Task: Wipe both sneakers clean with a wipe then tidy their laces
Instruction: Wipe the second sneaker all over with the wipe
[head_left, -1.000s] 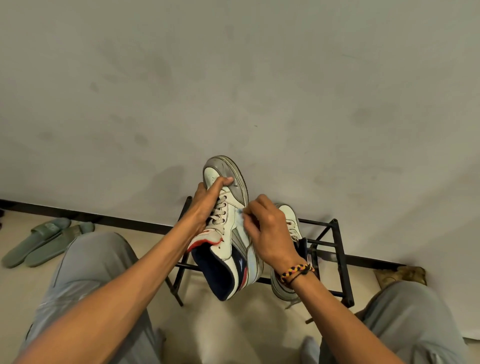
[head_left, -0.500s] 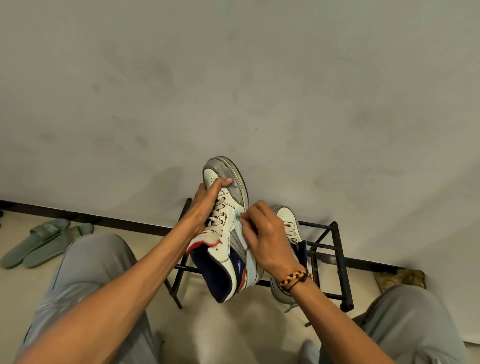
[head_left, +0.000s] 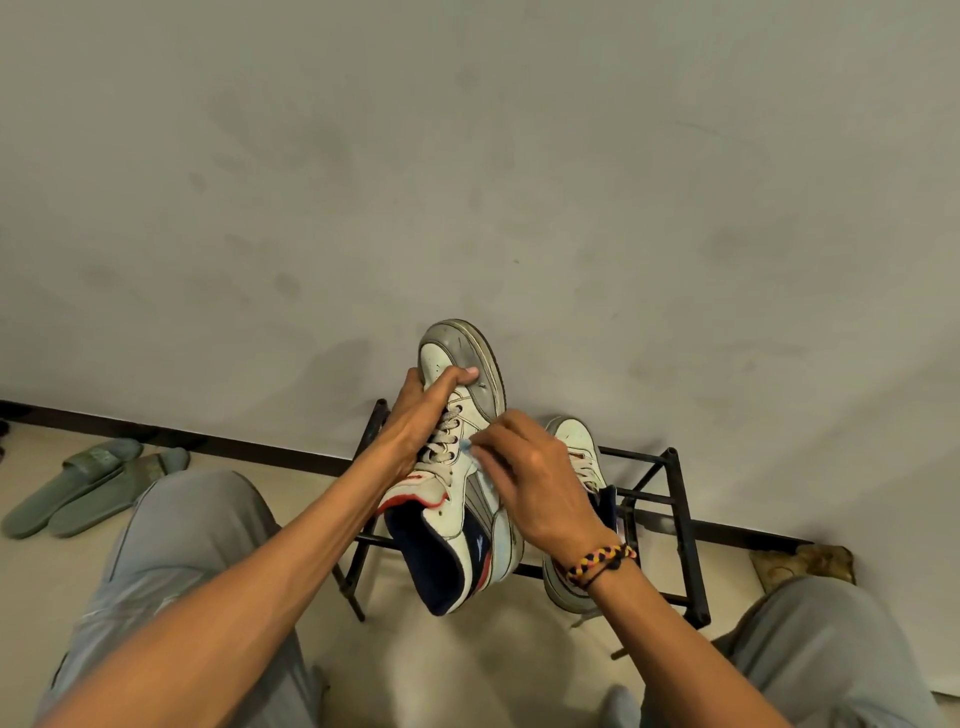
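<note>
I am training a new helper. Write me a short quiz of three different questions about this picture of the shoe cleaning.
1. True or false: the left hand holds the raised sneaker near its toe.
2. What does the right hand press on the sneaker's side? A) brush B) wipe C) lace
3. Fill in: the second sneaker rests on the black ____.

Key: 1 true; 2 B; 3 rack.

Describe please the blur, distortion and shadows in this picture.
Head view: wide-angle lens bends the baseboard; right hand slightly motion-blurred on the wipe; held sneaker and left hand sharper; soft light, faint shadow on the wall.
</note>
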